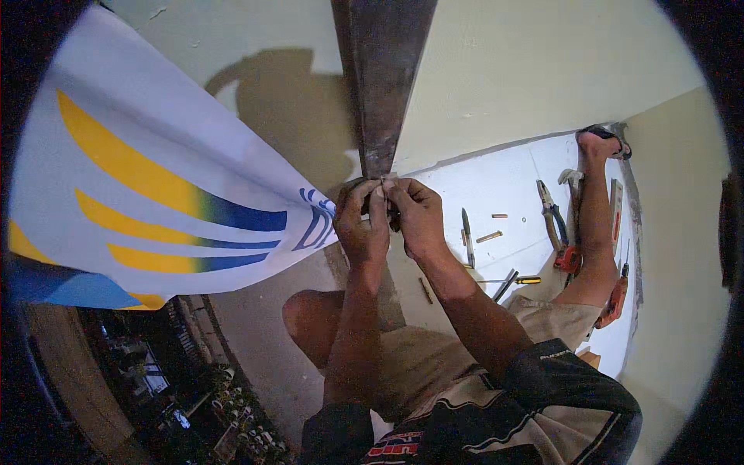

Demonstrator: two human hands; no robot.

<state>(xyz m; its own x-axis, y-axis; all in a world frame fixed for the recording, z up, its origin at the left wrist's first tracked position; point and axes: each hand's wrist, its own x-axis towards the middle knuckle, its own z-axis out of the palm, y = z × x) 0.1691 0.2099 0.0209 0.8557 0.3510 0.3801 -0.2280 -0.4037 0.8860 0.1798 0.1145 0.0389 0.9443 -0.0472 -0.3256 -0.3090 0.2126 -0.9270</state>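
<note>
My left hand [363, 223] and my right hand [417, 217] meet at the lower end of a dark post [387, 85] that stands against the pale wall. Thumbs and fingertips of both hands are pinched together, almost touching each other. Whatever small thing they grip is hidden by the fingers. Close to the left hand, the narrow end of a white banner [240, 186] with yellow and blue stripes passes behind the wrist. To the right of the right hand, a slim pointed tool [467, 236] lies on the white floor among small brown pieces [490, 236].
Pliers [549, 203], a hammer [572, 180], and a yellow-and-black screwdriver [528, 280] lie near my outstretched leg [595, 225]. An orange-red power tool [616, 298] lies beyond that leg. At lower left is a dark area with potted plants [240, 407].
</note>
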